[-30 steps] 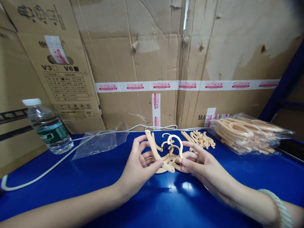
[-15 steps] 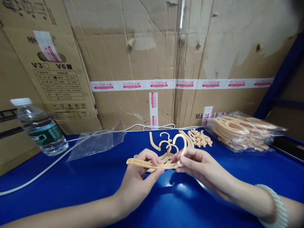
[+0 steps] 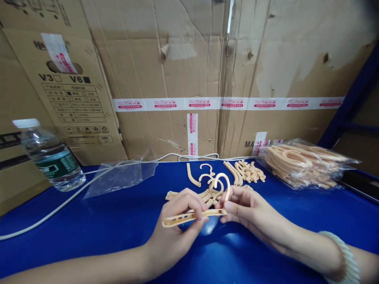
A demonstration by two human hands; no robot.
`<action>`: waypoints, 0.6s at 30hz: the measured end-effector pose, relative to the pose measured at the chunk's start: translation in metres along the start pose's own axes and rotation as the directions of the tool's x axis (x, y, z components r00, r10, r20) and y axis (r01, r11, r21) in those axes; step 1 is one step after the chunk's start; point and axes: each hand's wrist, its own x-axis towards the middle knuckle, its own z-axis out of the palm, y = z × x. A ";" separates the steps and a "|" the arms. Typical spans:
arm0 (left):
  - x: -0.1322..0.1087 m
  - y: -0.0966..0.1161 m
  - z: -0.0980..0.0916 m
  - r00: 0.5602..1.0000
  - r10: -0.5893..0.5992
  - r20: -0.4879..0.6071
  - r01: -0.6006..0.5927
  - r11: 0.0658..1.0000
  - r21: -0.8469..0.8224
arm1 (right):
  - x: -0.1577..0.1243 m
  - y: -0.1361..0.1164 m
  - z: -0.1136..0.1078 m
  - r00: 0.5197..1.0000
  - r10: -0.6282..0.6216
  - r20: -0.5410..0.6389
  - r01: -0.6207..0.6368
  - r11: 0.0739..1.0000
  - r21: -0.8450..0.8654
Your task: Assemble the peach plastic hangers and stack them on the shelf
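My left hand (image 3: 177, 225) pinches a peach plastic hanger arm (image 3: 183, 217), a slotted bar lying nearly level above the blue table (image 3: 118, 228). My right hand (image 3: 245, 207) grips the bar's other end together with a curved peach hook (image 3: 222, 185) that stands up from it. Both hands hover just above the table near its middle. Behind them lies a small heap of loose peach hooks and arms (image 3: 207, 179).
A second pile of peach hooks (image 3: 247, 171) and a clear bag of hanger parts (image 3: 302, 161) lie at the back right. An empty clear bag (image 3: 121, 175), a white cable (image 3: 59, 203) and a water bottle (image 3: 49, 156) are at the left. Cardboard boxes (image 3: 189, 75) wall the back.
The hanger arm has swung from pointing upward to lying nearly flat between my hands, and has come lower and nearer to me. The hook stays at its right end.
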 end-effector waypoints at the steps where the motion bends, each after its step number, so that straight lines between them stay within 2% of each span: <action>1: 0.000 0.000 0.000 1.000 0.005 0.006 -0.004 1.000 -0.009 | 0.000 0.001 0.000 1.000 -0.010 0.001 0.010 1.000 -0.007; 10: 0.000 0.002 0.001 0.998 -0.032 0.050 0.031 0.999 0.015 | -0.004 0.001 0.005 0.995 -0.096 -0.033 0.089 0.982 -0.168; 13: -0.001 0.002 0.002 0.989 -0.129 0.067 0.130 0.991 -0.016 | -0.003 0.001 0.005 0.992 -0.125 -0.030 0.116 0.971 -0.207; 18: 0.001 0.004 0.004 0.949 -0.307 0.073 0.315 0.941 -0.126 | -0.002 0.002 0.003 0.992 -0.122 -0.016 0.116 0.970 -0.213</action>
